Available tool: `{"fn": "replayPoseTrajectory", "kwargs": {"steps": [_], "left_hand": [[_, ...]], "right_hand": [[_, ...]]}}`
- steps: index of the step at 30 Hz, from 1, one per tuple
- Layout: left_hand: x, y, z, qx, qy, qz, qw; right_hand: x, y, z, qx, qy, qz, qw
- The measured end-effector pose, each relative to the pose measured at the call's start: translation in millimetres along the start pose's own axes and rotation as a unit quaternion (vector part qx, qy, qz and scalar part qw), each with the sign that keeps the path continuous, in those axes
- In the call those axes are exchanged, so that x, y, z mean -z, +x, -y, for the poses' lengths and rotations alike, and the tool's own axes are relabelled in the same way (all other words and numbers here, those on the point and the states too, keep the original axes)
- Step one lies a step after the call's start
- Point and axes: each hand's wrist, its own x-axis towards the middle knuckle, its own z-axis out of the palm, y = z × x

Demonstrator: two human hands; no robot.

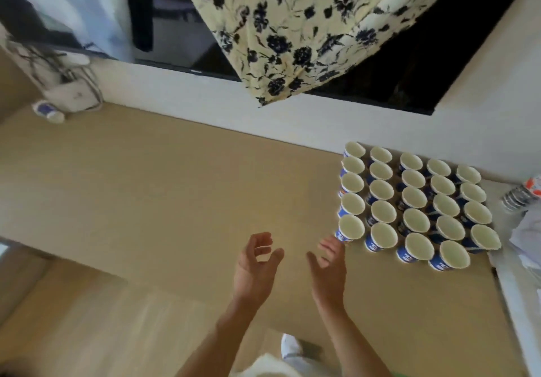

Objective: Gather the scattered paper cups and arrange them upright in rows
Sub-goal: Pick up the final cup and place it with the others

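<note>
The paper cups (415, 198) stand upright in tidy rows at the right of the frame, on the tan matte surface (175, 186). The left hand (257, 262) and right hand (328, 265) hold nothing, fingers loosely curled. The right hand reaches just beside the lower-left corner cup (351, 229). Any straightening nudge should be light and low on the wall, since these thin, tapered, blue-printed cups with rolled rims likely tip easily.

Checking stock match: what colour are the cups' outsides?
Blue with white lettering on the paper cups; clearest in the head view.
</note>
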Motion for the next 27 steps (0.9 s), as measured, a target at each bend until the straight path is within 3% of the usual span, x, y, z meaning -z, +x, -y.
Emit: {"fn": "replayPoseTrajectory", "kwargs": {"steps": [6, 17, 27], "left_hand": [[136.8, 1.7, 21.3, 0.000, -0.054, -0.107, 0.993], [324.1, 13.5, 48.1, 0.011, -0.135, -0.233, 0.963], [447.1, 116.1, 70.9, 0.042, -0.097, -0.238, 0.966]], "right_hand": [[-131.4, -54.1, 61.9, 0.052, -0.008, 0.110, 0.992], [-312.2, -144.4, 107.7, 0.017, 0.028, 0.214, 0.976], [-489.0, -122.7, 110.7, -0.026, 0.052, 0.243, 0.968]]}}
